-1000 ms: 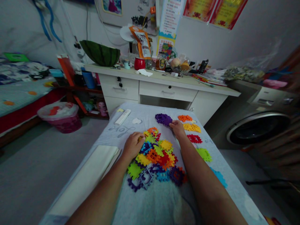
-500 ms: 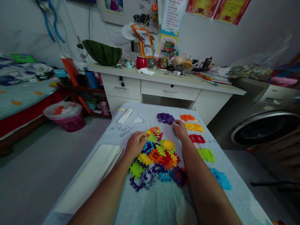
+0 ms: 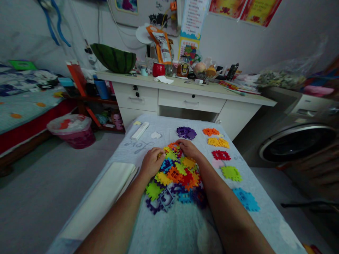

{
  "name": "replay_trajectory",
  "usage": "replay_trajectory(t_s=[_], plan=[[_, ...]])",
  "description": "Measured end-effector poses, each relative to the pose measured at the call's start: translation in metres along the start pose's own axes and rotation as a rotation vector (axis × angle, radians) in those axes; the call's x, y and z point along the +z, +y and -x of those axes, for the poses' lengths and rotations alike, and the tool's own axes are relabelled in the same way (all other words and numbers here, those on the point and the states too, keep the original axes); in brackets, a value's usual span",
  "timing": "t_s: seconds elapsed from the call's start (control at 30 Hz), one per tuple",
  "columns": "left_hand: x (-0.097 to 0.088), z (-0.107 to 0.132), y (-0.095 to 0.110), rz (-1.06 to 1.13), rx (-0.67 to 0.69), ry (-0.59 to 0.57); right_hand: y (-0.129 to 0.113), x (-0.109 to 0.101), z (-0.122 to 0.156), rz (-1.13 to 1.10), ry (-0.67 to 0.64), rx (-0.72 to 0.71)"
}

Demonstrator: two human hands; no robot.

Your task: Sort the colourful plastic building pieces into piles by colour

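Note:
A heap of toothed plastic building pieces (image 3: 174,174) in mixed colours lies on the cloth-covered table. My left hand (image 3: 152,163) rests at the heap's left edge, fingers curled round a small dark-yellow piece (image 3: 159,155). At the far right edge of the heap, my right hand (image 3: 189,149) has its fingers bent down onto red and orange pieces; what they pinch is hidden. Beyond it lies a purple group (image 3: 186,132). Down the right side run separate groups: orange (image 3: 211,132), yellow (image 3: 218,142), red (image 3: 221,155), lime green (image 3: 231,173) and light blue (image 3: 246,199).
A folded white cloth (image 3: 106,197) lies along the table's left side. Farther back are a white oblong object (image 3: 140,131) and a white scrap (image 3: 155,135). A white desk (image 3: 190,100) stands behind, with a washing machine (image 3: 296,134) to the right.
My right hand has moved left and nearer, from the purple group to the heap's far edge. My left hand stays at the heap with the dark-yellow piece.

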State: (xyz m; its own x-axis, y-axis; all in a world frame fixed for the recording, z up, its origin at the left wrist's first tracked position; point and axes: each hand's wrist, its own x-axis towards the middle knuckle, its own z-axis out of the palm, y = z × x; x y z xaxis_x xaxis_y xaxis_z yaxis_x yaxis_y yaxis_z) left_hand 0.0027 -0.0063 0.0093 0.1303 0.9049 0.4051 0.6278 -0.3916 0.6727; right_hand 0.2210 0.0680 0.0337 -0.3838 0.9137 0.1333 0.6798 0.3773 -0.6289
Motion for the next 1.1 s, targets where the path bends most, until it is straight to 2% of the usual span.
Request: replay_trajectory(t_s=[0.13,0.33,0.6,0.73,0.87,0.97,1.1], plan=[[-0.001,0.0,0.001,0.0,0.0,0.002,-0.001,0.001,0.002,-0.147,-0.003,0.02],[-0.002,0.0,0.002,-0.01,-0.012,-0.009,-0.002,-0.004,0.003,-0.463,0.079,0.104],[-0.001,-0.001,0.003,0.004,-0.007,-0.009,0.006,-0.018,0.001,-0.571,0.279,0.178],[-0.001,-0.001,0.003,0.008,-0.01,-0.009,0.022,-0.036,-0.005,-0.511,0.437,0.203],[-0.002,-0.001,0.003,0.015,-0.027,-0.008,0.051,-0.067,-0.019,-0.316,0.599,0.279],[-0.003,-0.001,0.004,0.019,-0.031,-0.009,0.077,-0.094,-0.027,-0.136,0.701,0.4],[-0.003,-0.001,0.004,0.019,-0.033,-0.02,0.111,-0.121,-0.03,0.038,0.753,0.586]])
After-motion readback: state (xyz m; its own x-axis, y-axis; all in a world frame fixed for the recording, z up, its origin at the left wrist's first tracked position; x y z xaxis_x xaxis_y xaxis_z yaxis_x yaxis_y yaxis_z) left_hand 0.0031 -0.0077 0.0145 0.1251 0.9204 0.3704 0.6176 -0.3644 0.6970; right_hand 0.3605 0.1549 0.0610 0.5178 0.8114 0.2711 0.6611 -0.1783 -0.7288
